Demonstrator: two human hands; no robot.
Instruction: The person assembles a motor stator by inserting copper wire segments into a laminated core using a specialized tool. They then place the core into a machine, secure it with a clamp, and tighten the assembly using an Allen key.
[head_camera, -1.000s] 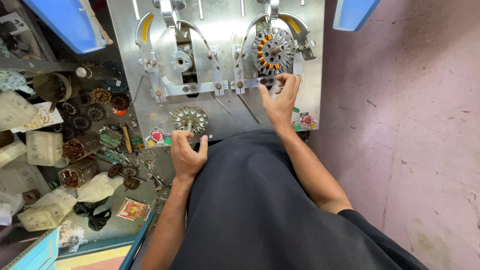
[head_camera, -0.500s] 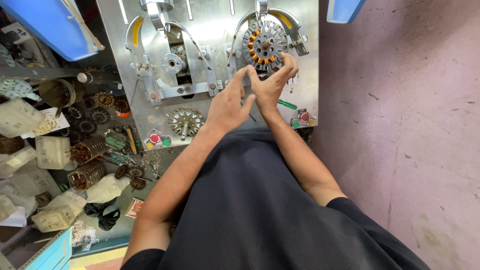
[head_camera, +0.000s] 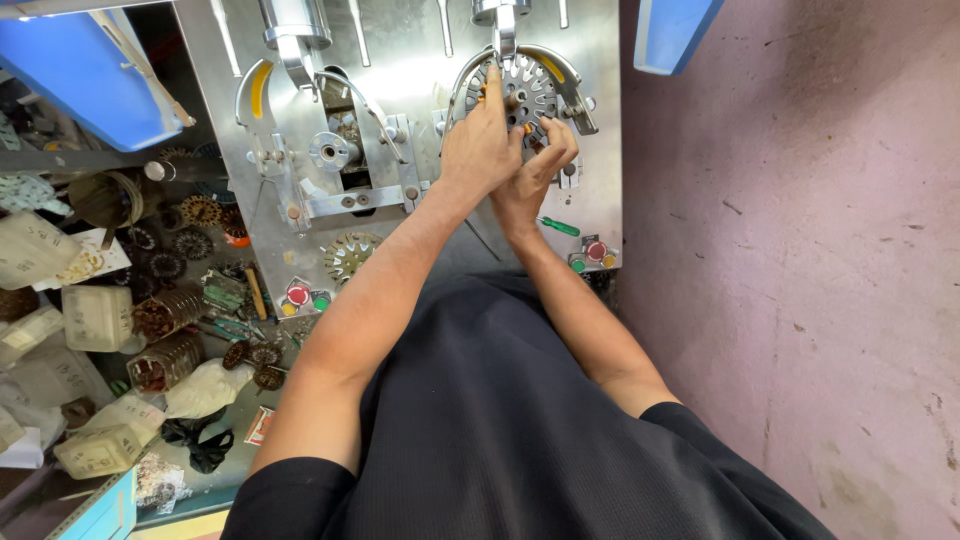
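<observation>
Both hands grip the slotted stator disc (head_camera: 527, 95) in the right-hand fixture. The left hand (head_camera: 480, 150) pinches its left edge; the right hand (head_camera: 535, 170) holds it from below.

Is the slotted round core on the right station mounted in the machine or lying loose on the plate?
Mounted: the core sits inside the curved guards under the spindle, with both hands on it.

Soft see-through bags (head_camera: 35, 250) lie in a pile on the bench at the left, and each one is pale and lumpy. One more pale bag (head_camera: 107, 446) sits lower down, near the bottom left corner. A small flat card (head_camera: 260, 424) with red and white on it lies beside the black shirt.
</observation>
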